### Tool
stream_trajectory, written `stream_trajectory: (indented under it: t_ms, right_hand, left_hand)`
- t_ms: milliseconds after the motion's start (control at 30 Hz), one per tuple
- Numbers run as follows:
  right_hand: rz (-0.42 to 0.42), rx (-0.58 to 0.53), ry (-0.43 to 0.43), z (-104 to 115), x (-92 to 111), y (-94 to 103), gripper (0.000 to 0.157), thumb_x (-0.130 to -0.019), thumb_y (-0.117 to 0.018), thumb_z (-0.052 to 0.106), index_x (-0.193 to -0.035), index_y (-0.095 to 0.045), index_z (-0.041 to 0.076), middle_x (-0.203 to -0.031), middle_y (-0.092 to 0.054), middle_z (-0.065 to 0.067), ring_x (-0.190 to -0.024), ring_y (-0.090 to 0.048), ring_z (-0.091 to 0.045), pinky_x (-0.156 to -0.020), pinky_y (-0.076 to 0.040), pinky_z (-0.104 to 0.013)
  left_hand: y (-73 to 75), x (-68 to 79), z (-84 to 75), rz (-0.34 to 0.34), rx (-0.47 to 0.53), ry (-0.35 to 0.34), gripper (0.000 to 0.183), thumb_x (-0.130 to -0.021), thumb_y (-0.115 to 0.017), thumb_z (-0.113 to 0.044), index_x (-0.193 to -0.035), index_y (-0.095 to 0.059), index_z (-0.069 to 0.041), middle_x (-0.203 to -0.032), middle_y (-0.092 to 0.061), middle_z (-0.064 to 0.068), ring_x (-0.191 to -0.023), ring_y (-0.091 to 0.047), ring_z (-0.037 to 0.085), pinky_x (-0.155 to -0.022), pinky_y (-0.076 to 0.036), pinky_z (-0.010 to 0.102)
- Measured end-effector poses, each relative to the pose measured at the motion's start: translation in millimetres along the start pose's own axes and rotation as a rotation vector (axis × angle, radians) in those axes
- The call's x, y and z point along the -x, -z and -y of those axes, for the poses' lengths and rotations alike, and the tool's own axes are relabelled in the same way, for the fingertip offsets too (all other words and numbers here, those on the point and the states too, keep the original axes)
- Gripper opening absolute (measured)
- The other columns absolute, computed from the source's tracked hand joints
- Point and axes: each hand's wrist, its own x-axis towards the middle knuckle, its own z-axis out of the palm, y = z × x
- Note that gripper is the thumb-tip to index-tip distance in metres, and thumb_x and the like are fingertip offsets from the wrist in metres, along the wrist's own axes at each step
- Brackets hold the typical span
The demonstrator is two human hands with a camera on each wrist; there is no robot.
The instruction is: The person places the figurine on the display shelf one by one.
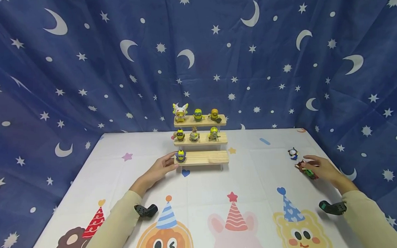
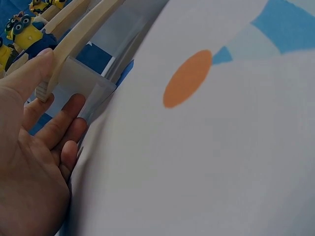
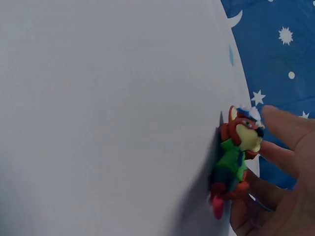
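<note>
Nearest my head camera, animals in party hats (image 1: 232,218) are printed on the white tablecloth (image 1: 254,188). Beyond them I see the hands well apart: the right hand (image 1: 325,170) has its fingers about a fox figure (image 3: 234,160) at the cloth's right side, though I can't tell whether they grip it; the left hand (image 1: 157,171) pinches the left end of the bottom shelf (image 1: 203,158), beside a yellow figure (image 1: 181,156). Farther back, the middle shelf (image 1: 204,141) and top shelf (image 1: 198,123) each bear three figures, before a starry curtain (image 1: 215,56).
</note>
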Motion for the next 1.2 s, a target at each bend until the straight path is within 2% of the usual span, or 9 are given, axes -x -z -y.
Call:
stream_trajectory:
  t_ms: [133,333,533,667,733,800,900,1067,1200]
  right_hand:
    - [0.000,0.002,0.026,-5,-2,-3.8,0.059,-0.105,-0.057,0.029,-0.143,-0.042,-0.013,-0.130,-0.055,-0.042,-0.110,-0.060,-0.045,-0.068,-0.054,-0.028]
    - [0.002,0.000,0.031,-5,-4,-4.3,0.056,-0.102,-0.062,0.023,-0.142,-0.044,-0.013,-0.122,-0.059,-0.039,-0.097,-0.062,-0.026,-0.063,-0.053,-0.026]
    - [-0.005,-0.061,0.011,4,2,-1.3,0.060,-0.101,-0.063,0.026,-0.143,-0.041,-0.012,-0.130,-0.053,-0.041,-0.102,-0.063,-0.036,-0.065,-0.055,-0.026]
    - [-0.044,-0.098,0.052,15,6,1.6,0.060,-0.101,-0.065,0.028,-0.141,-0.043,-0.010,-0.133,-0.054,-0.040,-0.097,-0.066,-0.011,-0.070,-0.057,-0.024]
    - [-0.067,-0.120,0.083,20,6,1.7,0.058,-0.100,-0.066,0.026,-0.140,-0.045,-0.010,-0.131,-0.056,-0.038,-0.089,-0.060,0.007,-0.070,-0.058,-0.022]
    - [-0.095,-0.144,0.127,26,7,1.0,0.054,-0.099,-0.067,0.023,-0.138,-0.047,-0.010,-0.126,-0.060,-0.037,-0.084,-0.055,0.016,-0.069,-0.058,-0.020]
    - [-0.148,-0.182,0.191,36,8,-2.8,0.050,-0.098,-0.069,0.017,-0.134,-0.049,-0.011,-0.115,-0.068,-0.024,-0.083,-0.057,0.016,-0.068,-0.056,-0.015]
    - [-0.215,-0.261,0.319,53,5,-15.1,0.043,-0.095,-0.071,0.007,-0.129,-0.053,-0.011,-0.098,-0.067,0.017,-0.084,-0.061,0.012,-0.068,-0.054,-0.011]
    - [-0.241,-0.311,0.379,70,2,-26.6,0.040,-0.095,-0.070,0.007,-0.128,-0.055,-0.010,-0.095,-0.064,0.026,-0.083,-0.063,0.009,-0.069,-0.054,-0.011]
  left_hand:
    - [0.0,0.8,1.1,0.005,0.002,-0.007,0.076,-0.102,-0.061,-0.032,-0.163,-0.019,-0.016,-0.159,-0.038,0.026,-0.148,-0.038,0.041,-0.124,-0.024,0.061]
    - [0.4,-0.9,2.0,0.006,0.004,-0.010,0.077,-0.102,-0.061,-0.034,-0.163,-0.019,-0.016,-0.159,-0.038,0.025,-0.148,-0.039,0.041,-0.123,-0.023,0.062]
    - [-0.4,-1.1,1.9,0.008,0.002,-0.003,0.077,-0.102,-0.061,-0.034,-0.164,-0.018,-0.016,-0.159,-0.039,0.026,-0.148,-0.039,0.041,-0.123,-0.022,0.064]
    - [-0.1,0.0,0.0,0.006,0.004,-0.004,0.077,-0.102,-0.061,-0.033,-0.163,-0.019,-0.016,-0.158,-0.039,0.026,-0.147,-0.039,0.041,-0.123,-0.023,0.062]
    - [0.1,0.4,-1.1,0.004,0.011,-0.003,0.077,-0.102,-0.061,-0.032,-0.163,-0.019,-0.015,-0.158,-0.039,0.027,-0.147,-0.040,0.042,-0.123,-0.024,0.061]
    - [0.3,0.5,-1.6,0.005,0.014,-0.005,0.077,-0.102,-0.061,-0.033,-0.163,-0.018,-0.014,-0.158,-0.039,0.027,-0.147,-0.040,0.041,-0.123,-0.024,0.061]
    - [0.4,0.1,-2.1,0.009,0.028,-0.006,0.077,-0.102,-0.061,-0.033,-0.163,-0.018,-0.015,-0.158,-0.040,0.026,-0.147,-0.040,0.040,-0.124,-0.024,0.061]
    - [0.9,-0.1,-1.5,0.009,0.025,0.012,0.076,-0.102,-0.062,-0.034,-0.163,-0.020,-0.019,-0.158,-0.041,0.024,-0.147,-0.041,0.038,-0.124,-0.023,0.061]
    - [0.8,-0.3,-0.8,0.007,0.014,0.016,0.077,-0.102,-0.062,-0.034,-0.164,-0.019,-0.018,-0.158,-0.040,0.025,-0.147,-0.041,0.039,-0.124,-0.023,0.061]
